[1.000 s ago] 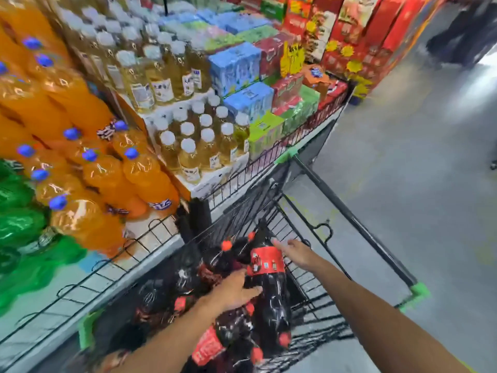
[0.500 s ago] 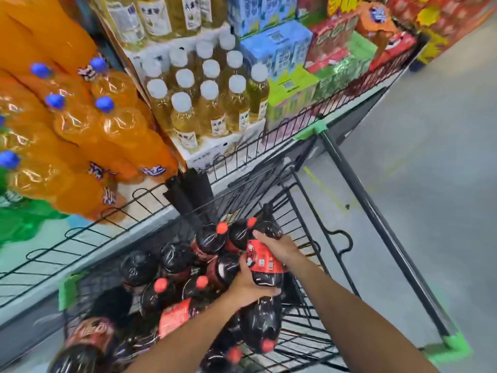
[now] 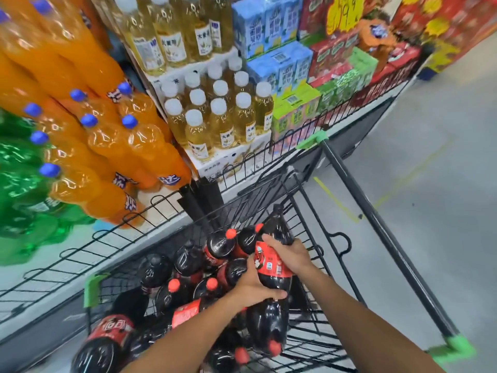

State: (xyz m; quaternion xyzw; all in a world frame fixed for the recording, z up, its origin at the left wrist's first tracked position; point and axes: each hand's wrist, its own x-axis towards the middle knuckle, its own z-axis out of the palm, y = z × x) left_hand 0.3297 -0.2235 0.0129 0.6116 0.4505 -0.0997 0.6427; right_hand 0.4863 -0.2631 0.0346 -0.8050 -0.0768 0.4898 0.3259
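Head view: cola bottle (image 3: 271,313) is up on the pile of other bottles (image 3: 188,262) by the right wall of the cart (image 3: 382,232). Its long axis runs near to far, tilted a bit. A red cap shows at the near end, pretty sure it's its own. Left hand (image 3: 251,290) has its fingers curled round the body just under the label. Right hand (image 3: 291,254) has its fingers wrapped over the label.

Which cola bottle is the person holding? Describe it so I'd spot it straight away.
Find the black wire cart with green corners beside the drinks shelf. Dark cola bottles with red caps fill it. The held bottle tops the pile's right side, near the handle bar: the only one gripped by the left hand and right hand.
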